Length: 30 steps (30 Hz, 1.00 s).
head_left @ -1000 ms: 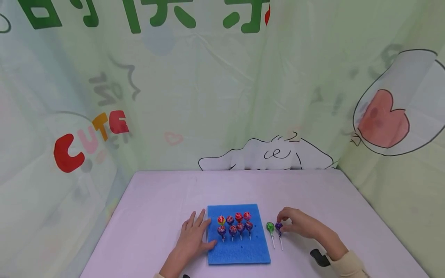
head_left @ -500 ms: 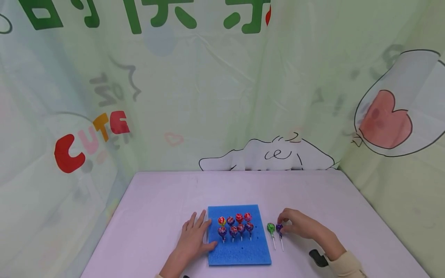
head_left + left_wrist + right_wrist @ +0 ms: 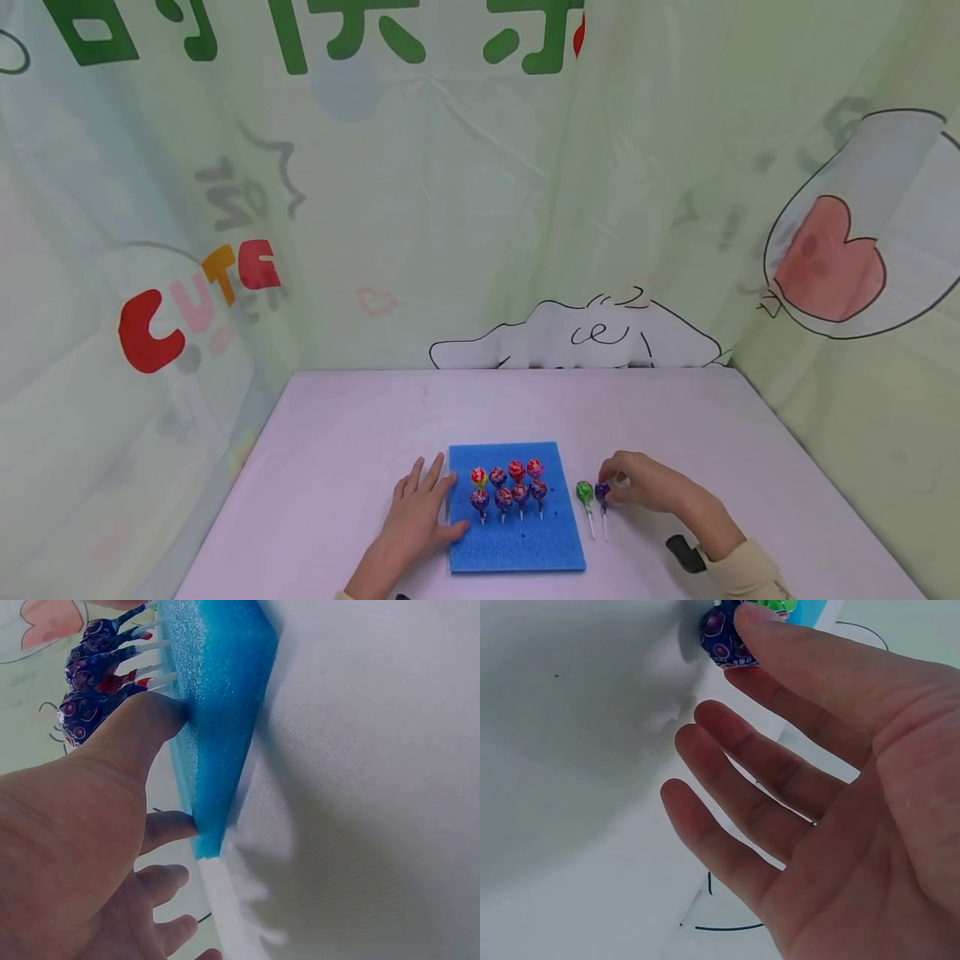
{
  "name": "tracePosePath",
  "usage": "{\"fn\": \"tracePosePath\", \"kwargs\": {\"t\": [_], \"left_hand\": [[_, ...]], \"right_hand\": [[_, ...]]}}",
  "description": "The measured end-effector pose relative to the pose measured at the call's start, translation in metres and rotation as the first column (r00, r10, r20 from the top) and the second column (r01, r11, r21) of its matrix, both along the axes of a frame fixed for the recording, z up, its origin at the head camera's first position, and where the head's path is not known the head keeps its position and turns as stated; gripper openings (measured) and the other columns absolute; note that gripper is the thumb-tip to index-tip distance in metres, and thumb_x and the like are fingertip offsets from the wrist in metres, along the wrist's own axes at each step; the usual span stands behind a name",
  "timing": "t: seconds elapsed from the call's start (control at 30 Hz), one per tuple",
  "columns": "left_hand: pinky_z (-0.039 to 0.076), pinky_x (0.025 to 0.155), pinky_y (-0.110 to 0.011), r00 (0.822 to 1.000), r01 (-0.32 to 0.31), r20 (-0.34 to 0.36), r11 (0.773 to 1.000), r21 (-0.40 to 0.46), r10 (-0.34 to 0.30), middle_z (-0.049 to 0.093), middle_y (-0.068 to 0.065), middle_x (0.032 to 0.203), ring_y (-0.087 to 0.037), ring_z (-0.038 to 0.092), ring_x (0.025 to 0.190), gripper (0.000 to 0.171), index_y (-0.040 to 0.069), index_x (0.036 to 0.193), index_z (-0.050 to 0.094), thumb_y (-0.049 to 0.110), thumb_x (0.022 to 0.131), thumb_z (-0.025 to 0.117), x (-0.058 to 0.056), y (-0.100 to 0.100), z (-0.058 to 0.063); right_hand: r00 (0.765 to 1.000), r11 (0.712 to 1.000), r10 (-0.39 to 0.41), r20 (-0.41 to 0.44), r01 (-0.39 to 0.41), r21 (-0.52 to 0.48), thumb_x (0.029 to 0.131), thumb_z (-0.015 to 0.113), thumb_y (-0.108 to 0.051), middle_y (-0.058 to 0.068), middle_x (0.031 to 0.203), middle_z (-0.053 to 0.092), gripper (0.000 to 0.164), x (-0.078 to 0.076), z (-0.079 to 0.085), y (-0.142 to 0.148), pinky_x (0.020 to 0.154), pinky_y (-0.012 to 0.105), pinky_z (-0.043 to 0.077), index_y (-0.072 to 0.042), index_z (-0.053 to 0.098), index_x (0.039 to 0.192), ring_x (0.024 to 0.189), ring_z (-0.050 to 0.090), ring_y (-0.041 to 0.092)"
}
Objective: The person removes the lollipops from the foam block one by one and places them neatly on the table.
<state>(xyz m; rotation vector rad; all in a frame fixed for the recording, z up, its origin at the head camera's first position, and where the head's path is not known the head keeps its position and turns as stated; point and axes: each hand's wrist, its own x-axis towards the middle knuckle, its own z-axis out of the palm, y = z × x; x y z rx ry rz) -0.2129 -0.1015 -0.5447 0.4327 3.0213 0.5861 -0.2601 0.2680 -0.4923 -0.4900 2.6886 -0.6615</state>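
My left hand (image 3: 408, 517) lies at the left side of a blue foam board (image 3: 517, 550), fingers spread. In the left wrist view its thumb (image 3: 142, 724) presses on the foam face and the index fingertip touches the edge. Two rows of wrapped lollipops (image 3: 503, 500) stand with their sticks in the board. To the right of the board, my right hand (image 3: 656, 485) pinches the wrapped head of a purple lollipop (image 3: 718, 637) between thumb and index finger; the other fingers extend loosely. Beside it a green lollipop (image 3: 585, 492) lies on the table, stick toward me.
Everything rests on a table (image 3: 360, 417) with a pale cloth. Printed curtains (image 3: 480, 208) enclose the back and both sides. A few small holes show in the foam around the lollipops.
The stick of the purple lollipop has swung slightly left in the right hand's pinch. The left hand and the board stay in place.
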Motion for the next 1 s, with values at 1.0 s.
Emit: {"fn": "tracePosePath", "kwargs": {"t": [1.0], "left_hand": [[0.029,0.115,-0.067,1.000,0.004,0.004,1.000,-0.013,-0.004,0.035,-0.015,0.163,-0.046,0.025,0.151,0.078,0.013,0.143,0.056,0.055,0.081,0.077,0.000,0.000,0.001]], "right_hand": [[0.997,1.000,0.001,-0.072,-0.002,-0.015,0.086,0.079,-0.014,0.009,0.112,0.069,0.031,0.002,0.027,-0.016,0.093,0.051,0.056,-0.005,0.069,0.114,0.107,0.063,0.031]]}}
